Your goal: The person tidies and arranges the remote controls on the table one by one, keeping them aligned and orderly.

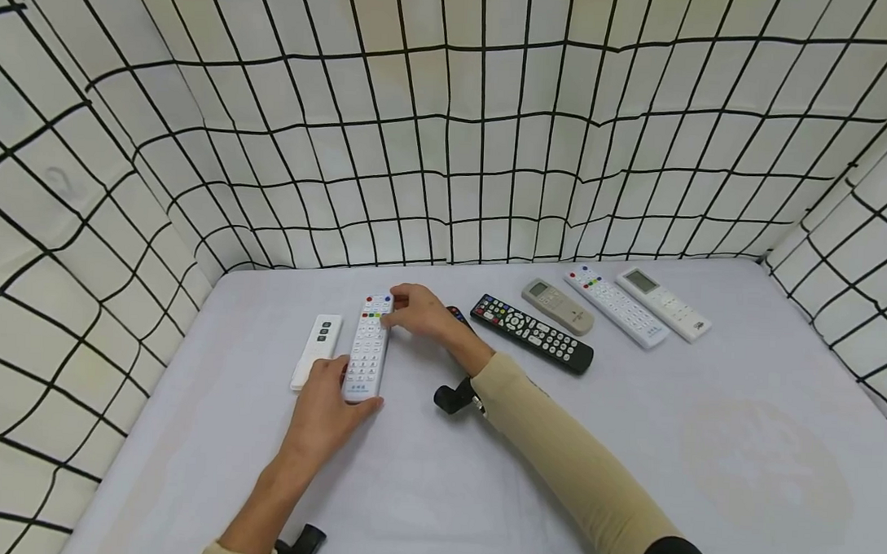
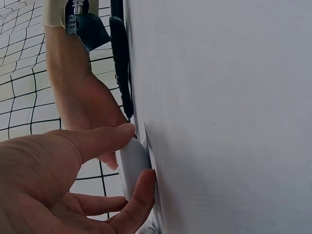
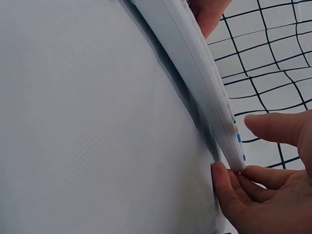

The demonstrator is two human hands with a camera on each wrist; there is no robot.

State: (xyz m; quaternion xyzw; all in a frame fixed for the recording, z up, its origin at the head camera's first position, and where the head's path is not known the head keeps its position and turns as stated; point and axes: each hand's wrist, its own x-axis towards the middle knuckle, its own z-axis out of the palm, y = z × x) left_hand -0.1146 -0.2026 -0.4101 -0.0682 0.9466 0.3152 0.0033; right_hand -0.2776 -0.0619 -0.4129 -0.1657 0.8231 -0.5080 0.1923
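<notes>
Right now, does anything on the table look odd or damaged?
The held remote looks intact. A faint tan patch on the white tabletop, right side, looks odd against paler surroundings; possibly a stain.

Take the gripped remote (image 1: 367, 352) as your dial's centre: your left hand (image 1: 325, 403) is at its seven o'clock end, your right hand (image 1: 426, 315) at two. Just beside it, at nine, the neighbouring remote (image 1: 316, 350) lies on the surface (image 1: 407, 488). Past your right wrist, between two and three, sits the half-hidden remote (image 1: 458, 314). Farther out toward three you have, in order, the fourth remote (image 1: 533, 335), fifth remote (image 1: 557, 306), sixth remote (image 1: 617, 306) and outermost remote (image 1: 663, 303). Netting (image 1: 480, 174) stands behind everything at twelve and along the sides at nine and three.
</notes>
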